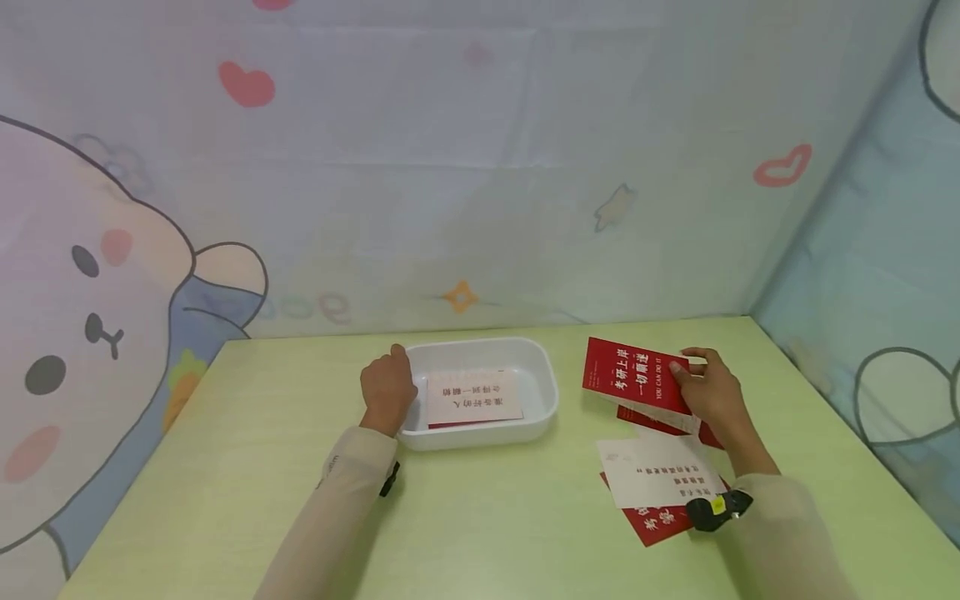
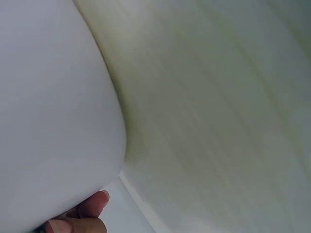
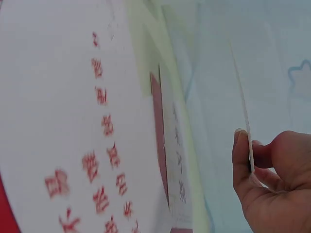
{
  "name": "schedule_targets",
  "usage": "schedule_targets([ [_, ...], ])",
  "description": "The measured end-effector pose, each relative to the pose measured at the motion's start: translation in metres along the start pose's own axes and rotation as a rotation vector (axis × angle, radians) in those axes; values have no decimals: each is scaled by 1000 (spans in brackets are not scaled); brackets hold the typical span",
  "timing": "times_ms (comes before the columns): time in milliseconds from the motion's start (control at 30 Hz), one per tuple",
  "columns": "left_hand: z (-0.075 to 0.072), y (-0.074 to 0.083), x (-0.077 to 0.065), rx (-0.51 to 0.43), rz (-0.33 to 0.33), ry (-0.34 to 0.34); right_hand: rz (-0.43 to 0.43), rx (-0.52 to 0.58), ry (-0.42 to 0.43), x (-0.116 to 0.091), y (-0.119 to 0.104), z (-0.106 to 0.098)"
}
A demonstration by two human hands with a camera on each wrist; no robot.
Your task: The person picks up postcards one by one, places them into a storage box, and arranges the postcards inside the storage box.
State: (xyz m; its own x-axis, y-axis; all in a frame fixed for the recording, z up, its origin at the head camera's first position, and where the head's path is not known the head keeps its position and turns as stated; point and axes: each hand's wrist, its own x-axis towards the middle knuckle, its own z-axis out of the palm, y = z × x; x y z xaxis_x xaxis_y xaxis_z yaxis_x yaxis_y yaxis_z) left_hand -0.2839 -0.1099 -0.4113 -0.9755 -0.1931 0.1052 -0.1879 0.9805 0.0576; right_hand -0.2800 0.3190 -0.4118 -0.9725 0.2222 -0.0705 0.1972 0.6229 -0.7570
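Note:
A white plastic tray (image 1: 480,435) stands at the back middle of the table, with a white card (image 1: 474,398) printed in red and a red edge beneath it lying inside. My left hand (image 1: 387,390) grips the tray's left rim; its fingertips (image 2: 99,204) show at the tray wall in the left wrist view. Between thumb and fingers, my right hand (image 1: 712,396) pinches a red card (image 1: 633,375) with white lettering, raised above other cards on the right. In the right wrist view the held card (image 3: 246,116) is seen edge-on.
Below the right hand lie several loose cards: a white one (image 1: 652,475) with red print, and a red one (image 1: 651,523) partly under it. A printed cloth (image 1: 420,192) with hearts and a cartoon bear hangs behind the pale yellow-green table (image 1: 510,533).

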Motion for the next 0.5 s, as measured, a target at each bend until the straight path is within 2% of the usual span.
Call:
schedule_targets([
  [333, -1, -3, 0, -15, -3, 23, -3, 76, -16, -12, -20, 11],
  [500, 0, -6, 0, -6, -8, 27, -20, 83, -14, -6, -20, 20],
])
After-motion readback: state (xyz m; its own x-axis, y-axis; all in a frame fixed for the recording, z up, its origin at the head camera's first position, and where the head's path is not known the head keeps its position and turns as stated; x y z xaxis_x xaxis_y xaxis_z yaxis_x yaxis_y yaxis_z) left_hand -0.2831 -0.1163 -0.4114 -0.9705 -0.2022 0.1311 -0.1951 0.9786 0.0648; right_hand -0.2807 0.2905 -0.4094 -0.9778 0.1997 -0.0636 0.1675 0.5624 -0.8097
